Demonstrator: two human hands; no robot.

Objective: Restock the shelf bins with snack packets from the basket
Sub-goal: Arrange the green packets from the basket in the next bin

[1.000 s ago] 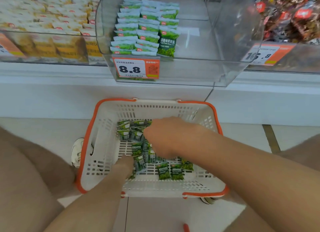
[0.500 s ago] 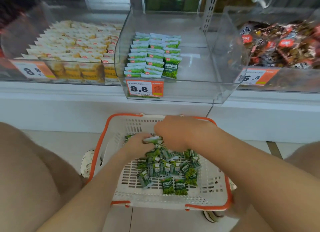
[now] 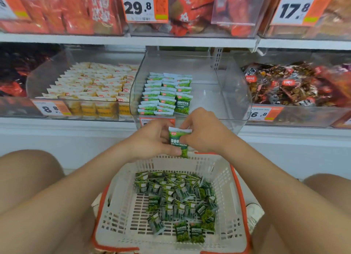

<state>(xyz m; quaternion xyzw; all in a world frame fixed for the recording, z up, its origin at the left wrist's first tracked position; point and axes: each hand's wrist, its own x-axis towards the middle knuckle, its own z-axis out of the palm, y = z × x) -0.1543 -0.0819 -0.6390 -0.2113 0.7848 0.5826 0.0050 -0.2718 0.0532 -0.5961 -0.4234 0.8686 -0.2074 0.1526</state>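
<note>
Between my two hands, above the far rim of the basket, is a small stack of green snack packets (image 3: 177, 139), upright and facing me. My left hand (image 3: 152, 139) grips the stack from the left and my right hand (image 3: 205, 134) pinches it from the right. Below them the white basket with orange trim (image 3: 121, 202) stands on the floor between my knees, with several loose green packets (image 3: 176, 198) inside. Straight ahead is the clear shelf bin (image 3: 224, 94), with rows of the same green packets (image 3: 163, 94) filling its left half.
A bin of yellow packets (image 3: 89, 88) stands to the left of the clear bin and a bin of dark red packets (image 3: 292, 84) to its right. An upper shelf (image 3: 190, 40) with more bins and price tags overhangs. My knees flank the basket.
Both hands have risen out of the basket with a stack of green packets and now hold it in front of the clear bin. The view has tilted up toward the shelves.
</note>
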